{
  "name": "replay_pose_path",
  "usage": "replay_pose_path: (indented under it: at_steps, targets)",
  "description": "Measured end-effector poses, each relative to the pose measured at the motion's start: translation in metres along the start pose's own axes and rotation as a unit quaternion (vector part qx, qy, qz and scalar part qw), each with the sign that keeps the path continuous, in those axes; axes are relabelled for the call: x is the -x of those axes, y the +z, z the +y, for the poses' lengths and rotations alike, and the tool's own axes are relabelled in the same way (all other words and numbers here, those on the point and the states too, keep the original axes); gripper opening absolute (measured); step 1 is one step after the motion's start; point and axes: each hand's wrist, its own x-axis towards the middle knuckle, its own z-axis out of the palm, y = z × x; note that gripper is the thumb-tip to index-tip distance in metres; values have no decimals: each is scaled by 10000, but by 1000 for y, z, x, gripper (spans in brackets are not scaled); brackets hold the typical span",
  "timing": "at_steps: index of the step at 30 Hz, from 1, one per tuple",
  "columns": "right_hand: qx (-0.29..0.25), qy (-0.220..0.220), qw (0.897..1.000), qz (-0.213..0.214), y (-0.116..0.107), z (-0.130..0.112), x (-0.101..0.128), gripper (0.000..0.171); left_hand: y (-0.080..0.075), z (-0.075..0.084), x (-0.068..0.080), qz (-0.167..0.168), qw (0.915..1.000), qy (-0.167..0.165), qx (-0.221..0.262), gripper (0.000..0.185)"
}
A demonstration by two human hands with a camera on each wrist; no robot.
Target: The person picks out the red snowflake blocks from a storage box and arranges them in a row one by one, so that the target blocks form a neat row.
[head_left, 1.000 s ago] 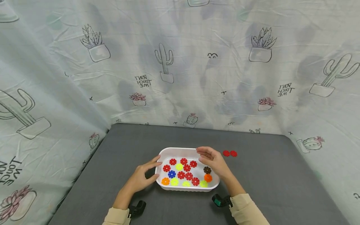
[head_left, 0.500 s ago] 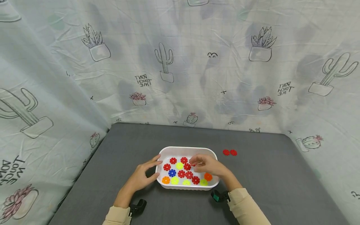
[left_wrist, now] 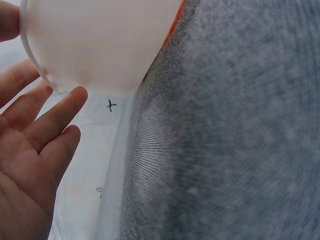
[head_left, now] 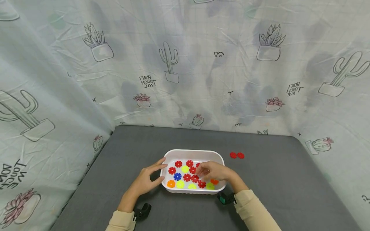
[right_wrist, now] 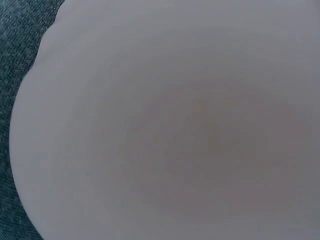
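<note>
A white plastic tray [head_left: 190, 154] sits on the grey table, holding several snowflake-shaped plastic discs: red [head_left: 178, 164], yellow [head_left: 180, 184], orange [head_left: 171, 183] and one blue [head_left: 177, 176]. My left hand [head_left: 145, 182] rests at the tray's left end, its fingertips and thumb on the rim. The left wrist view shows those fingers [left_wrist: 57, 120] mostly straight against the wall. Inside the tray, my right hand [head_left: 215, 171] has its fingers bent down over the red discs at the right. Whether they pinch one is hidden. Only the tray's outer wall [right_wrist: 165, 125] fills the right wrist view.
Two red discs [head_left: 237, 155] lie side by side on the table [head_left: 144, 144], beyond the tray's right end. A pale curtain [head_left: 196, 80] with cactus drawings hangs behind and at both sides.
My right hand has moved from the tray's back right rim leftward and down among the discs, covering the brown disc seen earlier. My left hand stays in place.
</note>
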Motion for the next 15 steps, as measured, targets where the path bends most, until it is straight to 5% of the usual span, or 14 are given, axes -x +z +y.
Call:
replay_pose_path:
  at_steps: [15]
  targets:
    - [595,258,9975,-294,2,-3,0,23,0,0,0,-48,10000,-83,18,44]
